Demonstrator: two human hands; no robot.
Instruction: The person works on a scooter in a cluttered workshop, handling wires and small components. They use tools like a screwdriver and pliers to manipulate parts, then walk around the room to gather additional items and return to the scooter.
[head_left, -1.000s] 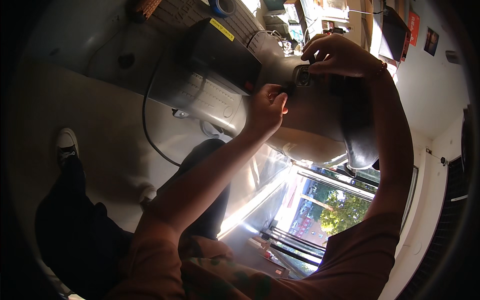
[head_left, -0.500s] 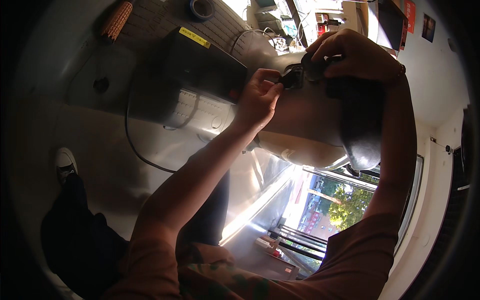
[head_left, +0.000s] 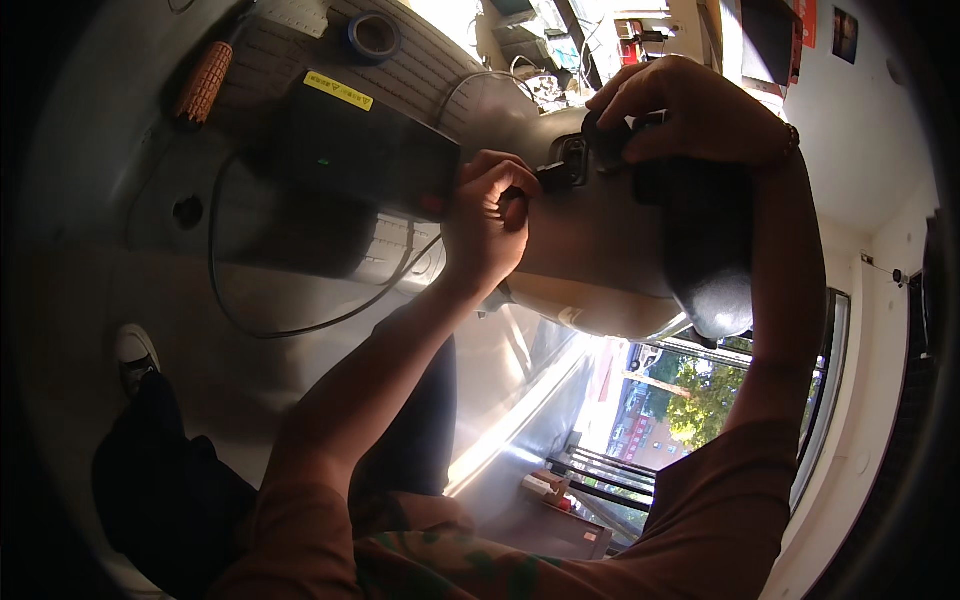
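My left hand (head_left: 488, 225) is closed round a black plug (head_left: 555, 178), whose front end pokes out beside a small dark socket (head_left: 572, 150). The socket is set in a smooth, rounded, dark body panel (head_left: 590, 225); whether the plug touches it, I cannot tell. Fingers of my right hand (head_left: 680, 105) grip a round black cap (head_left: 606, 148) and hold it aside, just right of the socket. A dark cable (head_left: 290, 333) loops from near a black box (head_left: 385, 150) with a yellow label to my left hand.
A roll of blue tape (head_left: 372, 38) and a tool with an orange ridged handle (head_left: 205, 88) lie at the upper left. Cluttered shelves (head_left: 540, 60) stand at the back. My shoe (head_left: 136, 352) rests at the lower left. A bright window (head_left: 680, 400) is at the lower right.
My left hand has drawn slightly back and down from the socket, and its fingers have curled tighter. The cable loop now shows up to my hand. My right hand still holds the cap.
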